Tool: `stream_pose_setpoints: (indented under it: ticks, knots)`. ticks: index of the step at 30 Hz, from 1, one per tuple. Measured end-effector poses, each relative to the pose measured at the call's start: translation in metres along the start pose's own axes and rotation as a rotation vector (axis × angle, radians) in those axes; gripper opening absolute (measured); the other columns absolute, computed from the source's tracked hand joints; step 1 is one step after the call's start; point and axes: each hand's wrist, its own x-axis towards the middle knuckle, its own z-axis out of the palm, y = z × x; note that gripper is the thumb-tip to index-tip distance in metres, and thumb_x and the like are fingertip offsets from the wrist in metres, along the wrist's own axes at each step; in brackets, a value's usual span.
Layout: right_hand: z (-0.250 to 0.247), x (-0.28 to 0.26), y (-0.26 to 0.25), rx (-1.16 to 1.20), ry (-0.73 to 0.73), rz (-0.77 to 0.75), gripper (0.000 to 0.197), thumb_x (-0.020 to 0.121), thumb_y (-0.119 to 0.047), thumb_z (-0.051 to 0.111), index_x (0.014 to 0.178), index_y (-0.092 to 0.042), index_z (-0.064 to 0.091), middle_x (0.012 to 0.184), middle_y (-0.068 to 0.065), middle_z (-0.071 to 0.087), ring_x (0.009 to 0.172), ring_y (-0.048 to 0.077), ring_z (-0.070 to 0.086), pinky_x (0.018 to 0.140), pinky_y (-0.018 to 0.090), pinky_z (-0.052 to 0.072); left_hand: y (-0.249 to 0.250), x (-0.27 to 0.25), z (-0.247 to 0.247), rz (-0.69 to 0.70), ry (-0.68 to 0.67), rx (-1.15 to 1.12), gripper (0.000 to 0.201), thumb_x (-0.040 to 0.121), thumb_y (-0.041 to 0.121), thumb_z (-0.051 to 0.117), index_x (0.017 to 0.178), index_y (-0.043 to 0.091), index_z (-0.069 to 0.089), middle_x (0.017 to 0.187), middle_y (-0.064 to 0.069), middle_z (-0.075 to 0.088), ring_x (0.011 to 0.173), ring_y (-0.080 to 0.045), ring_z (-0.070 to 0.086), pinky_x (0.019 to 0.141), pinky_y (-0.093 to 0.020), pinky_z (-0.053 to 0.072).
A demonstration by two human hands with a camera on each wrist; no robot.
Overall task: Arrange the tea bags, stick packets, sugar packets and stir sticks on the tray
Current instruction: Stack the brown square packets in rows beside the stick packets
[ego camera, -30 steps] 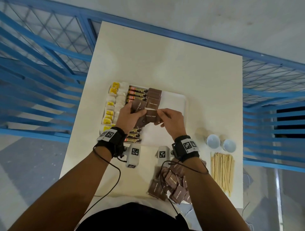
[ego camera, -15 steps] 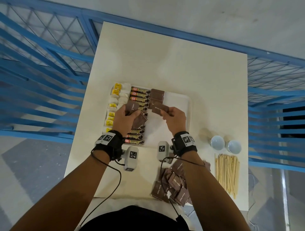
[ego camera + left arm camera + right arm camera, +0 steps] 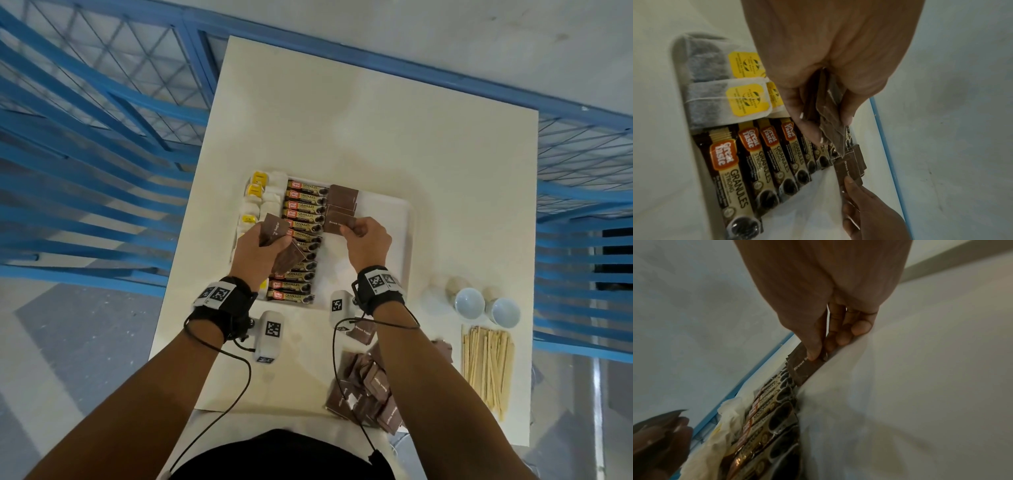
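Note:
A white tray [image 3: 406, 219] holds a column of tea bags [image 3: 255, 197] with yellow tags on the left and a column of coffee stick packets [image 3: 303, 219] beside it. Brown sugar packets [image 3: 342, 197] lie stacked at the tray's far middle. My right hand [image 3: 356, 228] pinches one brown sugar packet [image 3: 804, 368] by its edge, low over the tray just below that stack. My left hand [image 3: 270, 240] grips a small bundle of brown sugar packets [image 3: 830, 113] above the stick packets.
A loose pile of brown sugar packets [image 3: 368, 390] lies on the table near its front edge. Wooden stir sticks [image 3: 486, 366] lie to the right of it, and two white cups [image 3: 486, 306] stand beyond them. Blue railings surround the table [image 3: 376, 120].
My right hand took one sugar packet from the left hand's bundle and carried it away from me to just below the stack on the tray. The left hand drew slightly left.

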Motion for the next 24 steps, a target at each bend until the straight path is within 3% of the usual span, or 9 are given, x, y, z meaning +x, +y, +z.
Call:
stream_pose_setpoints:
  ticks: [2,8,12,15,18,24]
  knots:
    - [0.000,0.000,0.000,0.017,0.014,0.005,0.015,0.084,-0.022,0.080,0.093,-0.016,0.069,0.077,-0.008,0.065,0.067,-0.005,0.055,0.062,-0.003,0.036,0.000,0.001,0.000,-0.005,-0.006,-0.005,0.021,0.088,0.020,0.078,0.107,0.020,0.070,0.105,-0.005,0.074,0.105,-0.030,0.069,0.099,-0.056,0.054]
    - [-0.001,-0.003,0.001,0.052,0.040,0.019,0.026,0.083,-0.025,0.081,0.101,-0.013,0.066,0.080,-0.007,0.067,0.069,-0.004,0.056,0.063,-0.003,0.035,0.006,-0.001,0.003,-0.014,-0.026,-0.017,0.026,0.089,0.021,0.078,0.112,0.017,0.069,0.108,-0.008,0.074,0.107,-0.030,0.069,0.097,-0.056,0.055]
    - [-0.001,-0.006,0.004,0.047,0.036,0.018,0.033,0.080,-0.029,0.084,0.103,-0.016,0.065,0.078,-0.010,0.066,0.071,-0.001,0.059,0.071,0.011,0.045,0.008,-0.001,0.004,-0.038,-0.052,-0.046,0.045,0.072,0.046,0.081,0.108,0.022,0.070,0.105,-0.005,0.076,0.104,-0.030,0.071,0.094,-0.059,0.056]
    - [0.000,-0.007,0.006,0.032,0.005,0.006,0.041,0.074,-0.033,0.087,0.104,-0.020,0.062,0.080,-0.008,0.066,0.077,0.009,0.063,0.073,0.017,0.048,0.007,0.000,0.005,-0.041,-0.057,-0.066,0.052,0.065,0.052,0.079,0.108,0.024,0.071,0.105,-0.005,0.076,0.105,-0.029,0.071,0.093,-0.059,0.057]
    - [0.002,-0.008,0.007,0.011,0.007,-0.011,0.044,0.071,-0.035,0.089,0.102,-0.021,0.061,0.081,-0.004,0.067,0.078,0.013,0.064,0.075,0.025,0.051,0.008,-0.001,0.005,-0.034,-0.067,-0.074,0.046,0.068,0.049,0.080,0.106,0.025,0.071,0.104,-0.006,0.075,0.105,-0.030,0.070,0.094,-0.060,0.056]
    - [0.009,-0.007,0.009,-0.079,0.022,-0.041,0.039,0.070,-0.040,0.087,0.093,-0.019,0.063,0.087,-0.003,0.065,0.084,0.017,0.061,0.080,0.033,0.052,0.008,-0.004,0.004,-0.035,-0.058,-0.084,0.018,0.086,0.024,0.079,0.101,0.029,0.070,0.106,-0.008,0.074,0.107,-0.032,0.069,0.097,-0.060,0.055]
